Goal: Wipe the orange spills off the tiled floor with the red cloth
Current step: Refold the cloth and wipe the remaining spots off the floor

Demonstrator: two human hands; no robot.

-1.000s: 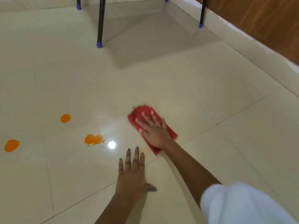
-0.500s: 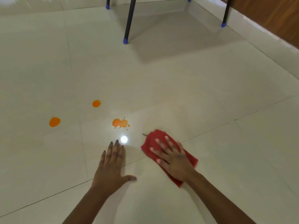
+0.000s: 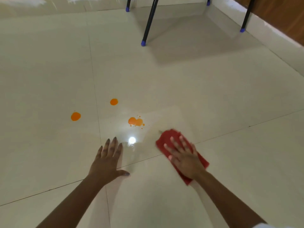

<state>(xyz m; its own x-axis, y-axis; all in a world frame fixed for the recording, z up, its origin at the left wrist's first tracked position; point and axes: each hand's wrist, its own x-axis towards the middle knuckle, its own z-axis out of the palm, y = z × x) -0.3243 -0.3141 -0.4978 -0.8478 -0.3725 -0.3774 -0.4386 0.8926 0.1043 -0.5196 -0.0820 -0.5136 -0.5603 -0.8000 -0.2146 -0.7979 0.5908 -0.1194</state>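
Observation:
The red cloth (image 3: 166, 137) lies flat on the cream tiled floor (image 3: 213, 99). My right hand (image 3: 184, 157) presses down on it with fingers spread. Three orange spills sit to the left and ahead of the cloth: a splattered double blob (image 3: 135, 121) closest, a small round one (image 3: 113, 101) farther back, and another round one (image 3: 75, 116) at the left. My left hand (image 3: 108, 160) rests palm-down on the bare floor, fingers apart, holding nothing, just below the splattered spill. A damp smear shows on the tile around the cloth.
Black furniture legs with blue caps stand at the back: one (image 3: 145, 35) mid-floor, another (image 3: 245, 18) near the right wall. A pale skirting and wooden wall (image 3: 287, 17) run along the right. A bright light glare (image 3: 132, 140) reflects between my hands.
The view has shifted left, so the spills and chair legs sit further right in frame. My right hand with the cloth has slid back towards me, then slightly towards the splattered spill.

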